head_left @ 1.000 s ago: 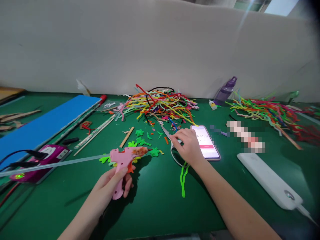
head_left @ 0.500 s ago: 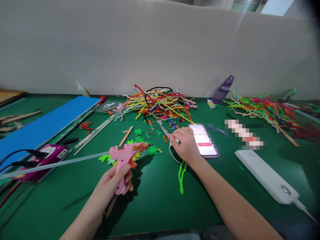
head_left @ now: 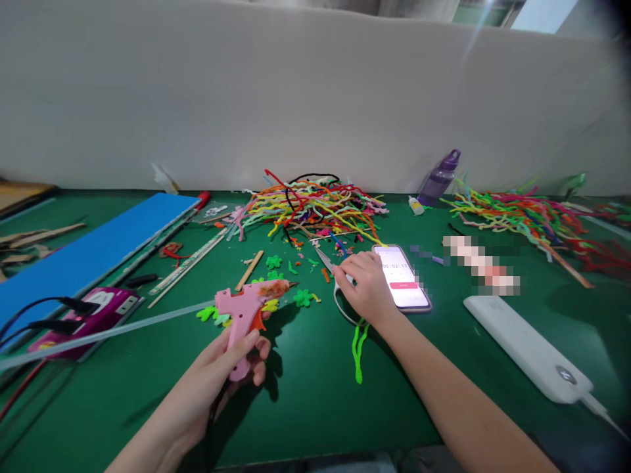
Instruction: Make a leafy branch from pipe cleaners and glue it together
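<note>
Several bright green, flower-shaped fuzzy pieces [head_left: 303, 298] lie already formed on the dark green surface [head_left: 305, 414], some partly hidden behind the pink plastic glue gun [head_left: 240, 305]. The left hand [head_left: 231, 358] grips that gun by its handle, nozzle near one flower. The right hand [head_left: 365, 286], fingers bent, covers part of the metal scissors [head_left: 324, 257] — whether it grips them, I cannot tell. Below it, a bright green folded fuzzy stem [head_left: 358, 371] looks unshaped as yet, and the tangled multicoloured heap of fuzzy stems [head_left: 315, 203] behind seems unused.
</note>
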Tool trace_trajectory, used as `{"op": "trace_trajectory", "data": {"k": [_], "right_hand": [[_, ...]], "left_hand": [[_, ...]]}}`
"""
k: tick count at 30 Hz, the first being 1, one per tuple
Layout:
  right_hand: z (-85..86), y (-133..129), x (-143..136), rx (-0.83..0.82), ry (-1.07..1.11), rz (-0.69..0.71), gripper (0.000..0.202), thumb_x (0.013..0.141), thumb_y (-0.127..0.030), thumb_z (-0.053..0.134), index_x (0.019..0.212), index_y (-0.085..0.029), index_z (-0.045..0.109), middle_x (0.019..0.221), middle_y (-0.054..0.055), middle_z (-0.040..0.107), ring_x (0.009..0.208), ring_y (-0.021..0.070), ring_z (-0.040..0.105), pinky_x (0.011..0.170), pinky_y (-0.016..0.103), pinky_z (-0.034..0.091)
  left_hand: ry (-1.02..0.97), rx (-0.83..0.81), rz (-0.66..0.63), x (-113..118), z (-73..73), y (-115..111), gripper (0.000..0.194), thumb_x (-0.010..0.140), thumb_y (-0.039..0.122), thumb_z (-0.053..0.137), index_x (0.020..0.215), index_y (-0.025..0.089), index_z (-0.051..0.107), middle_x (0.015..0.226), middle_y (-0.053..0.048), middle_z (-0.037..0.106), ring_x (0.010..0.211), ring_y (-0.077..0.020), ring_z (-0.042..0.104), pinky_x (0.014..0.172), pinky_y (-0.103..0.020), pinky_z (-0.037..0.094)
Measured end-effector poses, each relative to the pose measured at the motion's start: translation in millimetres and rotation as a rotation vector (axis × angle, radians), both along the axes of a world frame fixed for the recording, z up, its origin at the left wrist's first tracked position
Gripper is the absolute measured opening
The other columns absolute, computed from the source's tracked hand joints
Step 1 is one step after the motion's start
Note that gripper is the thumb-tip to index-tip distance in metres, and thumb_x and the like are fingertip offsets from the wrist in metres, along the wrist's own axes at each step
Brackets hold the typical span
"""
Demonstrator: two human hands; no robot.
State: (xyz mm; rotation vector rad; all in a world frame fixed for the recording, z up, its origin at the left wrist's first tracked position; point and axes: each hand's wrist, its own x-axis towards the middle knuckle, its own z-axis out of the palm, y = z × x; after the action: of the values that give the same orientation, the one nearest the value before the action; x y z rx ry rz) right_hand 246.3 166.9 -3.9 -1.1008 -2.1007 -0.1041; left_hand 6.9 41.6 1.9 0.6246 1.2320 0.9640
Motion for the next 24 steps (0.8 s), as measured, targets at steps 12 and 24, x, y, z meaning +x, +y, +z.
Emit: {"op": "trace_trajectory", "data": {"k": [12, 24], "right_hand": [[-0.1, 1, 0, 0.002, 0.007, 0.002, 0.03, 0.093, -0.027, 0.046, 0.066, -0.019, 0.057, 0.071, 0.001, 0.063, 0.073, 0.0152, 0.052, 0.081, 0.034, 0.031], [0.3, 1, 2, -0.001, 0.015, -0.006, 0.029, 0.093, -0.027, 0.046, 0.068, -0.02, 0.058, 0.072, 0.001, 0.062, 0.074, 0.0157, 0.051, 0.083, 0.035, 0.031]], "left_hand": [[-0.274, 0.026, 0.001, 0, -8.5, 5, 0.04, 0.091, 0.046, 0.043, 0.071, 0.015, 0.058, 0.057, 0.002, 0.048, 0.045, -0.0081, 0.038, 0.053, -0.025, 0.039], [-0.205, -0.112, -0.069, -11, -7.1, 7, 0.046, 0.074, 0.051, 0.067, 0.104, 0.016, 0.065, 0.066, -0.005, 0.065, 0.059, -0.0159, 0.057, 0.055, -0.023, 0.043]]}}
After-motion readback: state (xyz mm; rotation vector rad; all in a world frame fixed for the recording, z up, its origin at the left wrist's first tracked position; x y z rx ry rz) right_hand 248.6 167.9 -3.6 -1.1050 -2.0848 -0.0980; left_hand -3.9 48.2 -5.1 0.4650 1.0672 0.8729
